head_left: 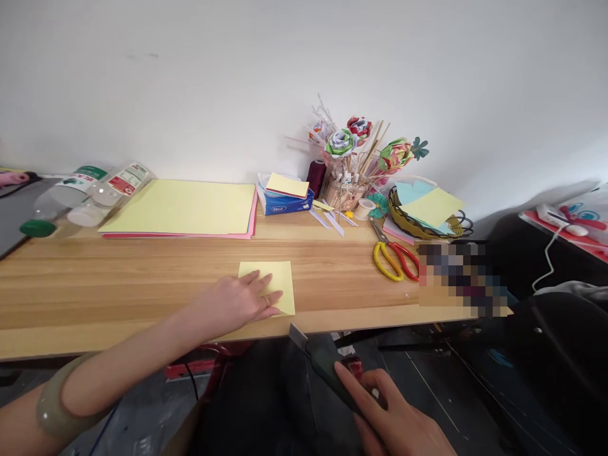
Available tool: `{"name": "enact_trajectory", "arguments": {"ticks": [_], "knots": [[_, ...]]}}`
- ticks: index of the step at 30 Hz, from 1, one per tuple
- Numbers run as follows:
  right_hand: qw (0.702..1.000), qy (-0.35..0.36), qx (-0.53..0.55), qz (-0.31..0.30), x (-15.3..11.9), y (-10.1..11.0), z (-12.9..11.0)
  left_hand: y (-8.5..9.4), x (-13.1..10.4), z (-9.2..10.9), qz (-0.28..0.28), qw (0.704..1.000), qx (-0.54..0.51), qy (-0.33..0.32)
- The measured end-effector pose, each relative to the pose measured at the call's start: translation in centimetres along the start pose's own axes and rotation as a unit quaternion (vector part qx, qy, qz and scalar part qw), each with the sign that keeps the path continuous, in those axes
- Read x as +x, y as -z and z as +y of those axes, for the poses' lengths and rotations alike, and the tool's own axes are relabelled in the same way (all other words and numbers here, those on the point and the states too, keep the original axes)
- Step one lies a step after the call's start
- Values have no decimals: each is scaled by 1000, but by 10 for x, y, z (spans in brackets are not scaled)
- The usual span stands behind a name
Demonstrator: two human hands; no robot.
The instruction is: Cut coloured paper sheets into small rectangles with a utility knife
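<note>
A square of yellow paper (281, 277) lies near the front edge of the wooden table. My left hand (247, 299) rests flat on it, fingers spread, with a ring on one finger and a bangle on the wrist. Below the table's edge, my right hand (384, 405) is wrapped round a dark-handled utility knife (327, 367). Its blade points up and left, a little below the paper and apart from it.
Left of centre lies a stack of coloured sheets (190, 206) beside plastic bottles (66, 190). A tissue box (285, 202), paper flowers (342, 142), scissors (394, 259) and a basket (413, 225) with paper stand toward the back and right.
</note>
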State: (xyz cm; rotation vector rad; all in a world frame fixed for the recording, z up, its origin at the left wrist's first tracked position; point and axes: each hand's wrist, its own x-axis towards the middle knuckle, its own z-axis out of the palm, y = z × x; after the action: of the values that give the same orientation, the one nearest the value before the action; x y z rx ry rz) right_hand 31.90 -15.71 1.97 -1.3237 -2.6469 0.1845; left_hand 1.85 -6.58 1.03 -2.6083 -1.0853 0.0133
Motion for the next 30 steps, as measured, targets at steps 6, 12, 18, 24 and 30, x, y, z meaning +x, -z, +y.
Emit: {"name": "enact_trajectory", "arguments": {"ticks": [6, 12, 18, 24, 30], "knots": [[997, 35, -50, 43, 13, -9, -3, 0, -1, 0, 2, 999, -32, 13], [994, 31, -94, 37, 15, -12, -1, 4, -1, 2, -10, 999, -44, 19], [995, 30, -89, 15, 13, -12, -1, 26, 7, -5, -37, 992, -113, 35], [994, 41, -96, 12, 17, -11, -3, 10, 31, -6, 17, 991, -128, 45], [986, 51, -147, 64, 22, -11, -8, -19, 34, 1, -75, 985, -155, 27]]}}
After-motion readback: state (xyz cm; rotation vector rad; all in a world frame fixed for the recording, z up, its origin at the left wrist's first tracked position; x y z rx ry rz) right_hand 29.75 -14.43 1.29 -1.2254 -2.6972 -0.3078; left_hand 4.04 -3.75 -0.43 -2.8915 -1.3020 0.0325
